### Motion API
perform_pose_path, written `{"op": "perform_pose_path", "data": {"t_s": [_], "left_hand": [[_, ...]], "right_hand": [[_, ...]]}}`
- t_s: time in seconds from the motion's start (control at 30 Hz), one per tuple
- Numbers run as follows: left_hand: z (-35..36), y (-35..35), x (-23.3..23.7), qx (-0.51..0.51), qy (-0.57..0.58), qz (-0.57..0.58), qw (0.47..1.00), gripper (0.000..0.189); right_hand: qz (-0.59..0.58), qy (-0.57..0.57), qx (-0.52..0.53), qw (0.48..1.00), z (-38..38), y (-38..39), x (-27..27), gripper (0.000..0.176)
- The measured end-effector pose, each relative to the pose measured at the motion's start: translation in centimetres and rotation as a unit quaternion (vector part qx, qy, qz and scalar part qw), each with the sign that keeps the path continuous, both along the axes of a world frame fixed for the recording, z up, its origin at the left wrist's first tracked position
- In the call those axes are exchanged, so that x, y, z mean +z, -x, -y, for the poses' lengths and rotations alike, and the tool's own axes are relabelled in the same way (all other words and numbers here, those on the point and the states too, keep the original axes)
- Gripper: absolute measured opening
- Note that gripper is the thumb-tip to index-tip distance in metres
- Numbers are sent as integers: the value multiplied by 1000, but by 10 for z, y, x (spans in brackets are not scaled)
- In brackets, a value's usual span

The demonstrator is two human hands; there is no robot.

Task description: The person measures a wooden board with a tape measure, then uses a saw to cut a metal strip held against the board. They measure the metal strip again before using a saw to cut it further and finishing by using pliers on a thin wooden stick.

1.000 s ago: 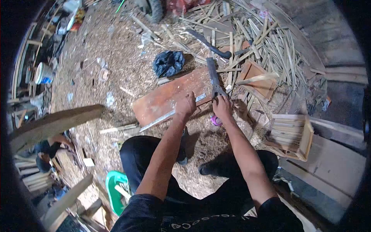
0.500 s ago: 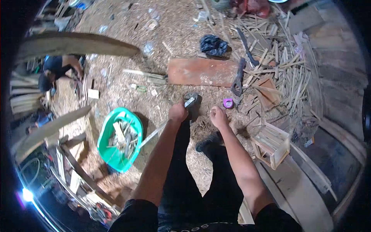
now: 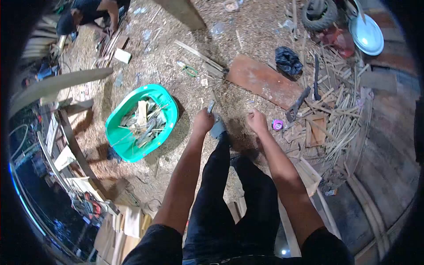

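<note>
My left hand (image 3: 203,121) is wrapped round a narrow metallic-looking strip (image 3: 211,106), whose upper end pokes out above the fist. To its right, my right hand (image 3: 256,120) has curled fingers; whatever they hold, if anything, is too small to name. A pink tape measure (image 3: 277,125) lies on the ground just right of that hand. Left of my left hand stands a green tub (image 3: 115,132) with wood scraps (image 3: 142,115) in it. Beyond my hands a reddish-brown board (image 3: 265,81) lies flat, a dark hand saw (image 3: 298,104) touching its right end.
Scrap sticks (image 3: 340,119) are heaped at the right, near a black plastic bag (image 3: 288,61). Green-handled pliers (image 3: 187,69) lie ahead. A co-worker (image 3: 88,15) crouches at the upper left. Curved timber (image 3: 62,84) juts in from the left. A wheel (image 3: 319,15) stands at the top right.
The view has turned and shifted, so the green tub sits higher and the board looks slanted. The strip that ran back from my left hand towards the tub now shows only at the fist.
</note>
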State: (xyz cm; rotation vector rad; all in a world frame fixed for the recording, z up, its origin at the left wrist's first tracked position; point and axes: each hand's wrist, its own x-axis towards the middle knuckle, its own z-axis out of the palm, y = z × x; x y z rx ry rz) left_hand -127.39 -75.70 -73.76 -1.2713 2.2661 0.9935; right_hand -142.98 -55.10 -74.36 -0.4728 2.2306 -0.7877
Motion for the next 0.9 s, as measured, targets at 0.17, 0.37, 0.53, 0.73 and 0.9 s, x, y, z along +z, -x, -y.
{"op": "perform_pose_path", "data": {"t_s": [0.17,0.37,0.53,0.73,0.9], "left_hand": [[55,14,-73,76,0,-74,994,33],[144,51,-182,271,-1,-102,957,35],[193,55,-292,438,-41,-156,884,35],[212,41,-361,507,-72,-196,836,28],[166,30,-282,482,-92,-277,826,27]], "right_hand": [[-23,32,73,997,90,37,-49,17],[-42,97,185,977,222,49,-201,15],[-87,143,214,962,337,21,-310,29],[-106,21,292,950,375,14,-321,31],[11,113,245,963,330,5,-312,29]]}}
